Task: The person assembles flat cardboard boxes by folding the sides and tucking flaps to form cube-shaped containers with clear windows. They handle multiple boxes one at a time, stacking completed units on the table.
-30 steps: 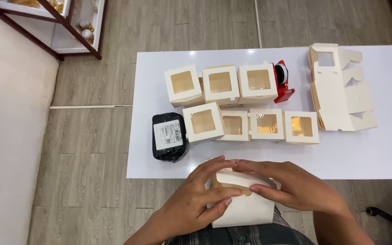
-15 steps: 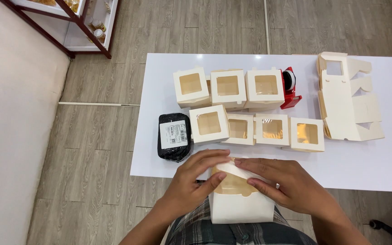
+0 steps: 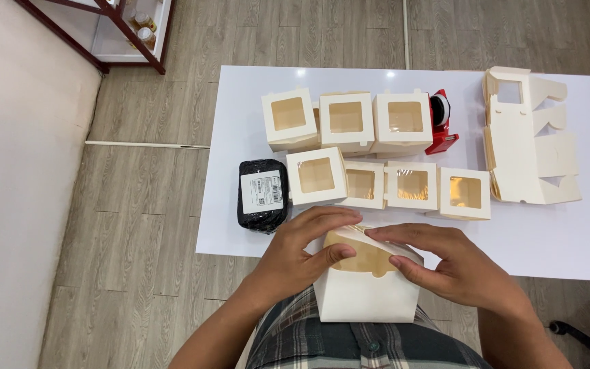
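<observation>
I hold a white cardboard box (image 3: 367,294) with a clear window lid just below the near edge of the white table (image 3: 568,232), over my lap. My left hand (image 3: 305,249) grips its left side, thumb pressed on the window lid. My right hand (image 3: 448,263) covers the right side, fingers laid across the lid's top edge. The lid sits partly folded over the box. Beyond my hands, several finished window boxes (image 3: 346,123) stand in two rows on the table.
A stack of flat unfolded boxes (image 3: 527,140) lies at the table's right. A red tape dispenser (image 3: 440,123) stands by the back row. A black wrapped packet (image 3: 262,195) with a white label lies at the left edge. A shelf frame (image 3: 114,27) stands on the wooden floor.
The box has turned in my hands so its window lid now faces up. My fingers have shifted onto the lid's top edge. The view has tilted slightly.
</observation>
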